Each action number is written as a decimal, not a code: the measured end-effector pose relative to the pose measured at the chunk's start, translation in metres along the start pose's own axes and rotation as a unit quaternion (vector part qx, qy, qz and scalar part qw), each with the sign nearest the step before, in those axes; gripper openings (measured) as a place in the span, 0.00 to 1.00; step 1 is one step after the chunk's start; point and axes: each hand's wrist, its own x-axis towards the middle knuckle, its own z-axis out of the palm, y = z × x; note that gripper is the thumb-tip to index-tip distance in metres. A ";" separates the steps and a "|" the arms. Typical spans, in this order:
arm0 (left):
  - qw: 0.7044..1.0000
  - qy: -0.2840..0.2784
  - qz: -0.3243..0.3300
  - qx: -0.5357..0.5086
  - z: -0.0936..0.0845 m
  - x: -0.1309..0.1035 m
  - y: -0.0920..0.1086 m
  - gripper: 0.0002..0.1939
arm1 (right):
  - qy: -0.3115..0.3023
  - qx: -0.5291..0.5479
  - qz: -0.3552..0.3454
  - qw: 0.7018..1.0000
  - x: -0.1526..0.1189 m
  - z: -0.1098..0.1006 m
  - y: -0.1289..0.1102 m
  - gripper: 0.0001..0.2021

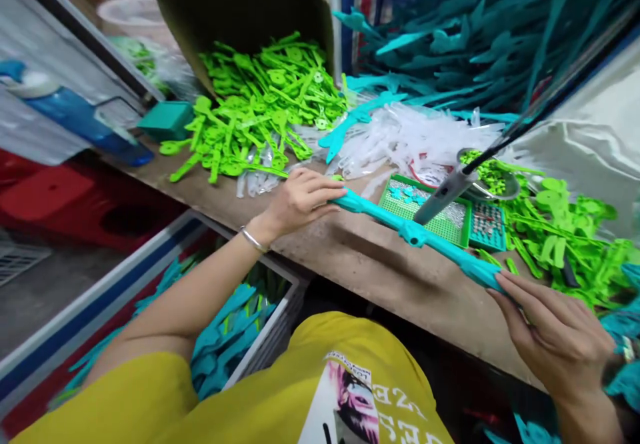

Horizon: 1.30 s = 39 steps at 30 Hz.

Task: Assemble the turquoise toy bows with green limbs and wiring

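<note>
A long turquoise plastic part [413, 231] with a round hub at its middle spans the space between my hands, above the brown worktop [345, 247]. My left hand [300, 201] has its fingers closed on the left end, near a green plastic strip. The right end is pinched between thumb and fingers of my right hand [555, 324]. Behind the part, a grey rod-shaped tool [443, 197] hangs slanting on a dark cord. Under its tip lies a green tray [467, 227] of small metal pieces and little turquoise pieces.
Bright green plastic parts [270, 91] spill from a tipped cardboard box [175, 17]. Clear plastic pieces [400, 134] lie in a heap, with turquoise parts [475, 44] piled behind. A metal bowl [507, 187] and more green parts are at right; a blue bottle [75, 111] stands left.
</note>
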 end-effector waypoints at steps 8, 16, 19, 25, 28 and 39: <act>0.994 0.100 0.053 0.004 0.014 0.004 -0.001 0.08 | -0.003 0.025 0.028 0.999 -0.001 -0.002 -0.002 0.28; 0.987 -0.158 -0.004 0.024 -0.010 0.009 0.021 0.21 | -0.028 0.107 0.075 0.991 -0.029 -0.002 -0.036 0.18; 0.966 -0.258 0.001 0.016 0.012 0.016 0.035 0.36 | -0.024 0.111 0.081 0.990 -0.046 0.008 -0.056 0.18; 0.917 -0.397 -0.016 -0.036 0.069 0.017 0.051 0.17 | -0.015 0.080 0.100 0.992 -0.082 0.021 -0.082 0.19; 0.950 -0.308 -0.036 -0.020 0.071 0.007 0.054 0.14 | -0.014 0.068 0.118 0.991 -0.091 0.023 -0.086 0.20; 0.975 -0.134 -0.168 0.052 0.080 -0.027 0.050 0.07 | 0.079 0.446 0.474 0.755 -0.102 0.077 -0.052 0.42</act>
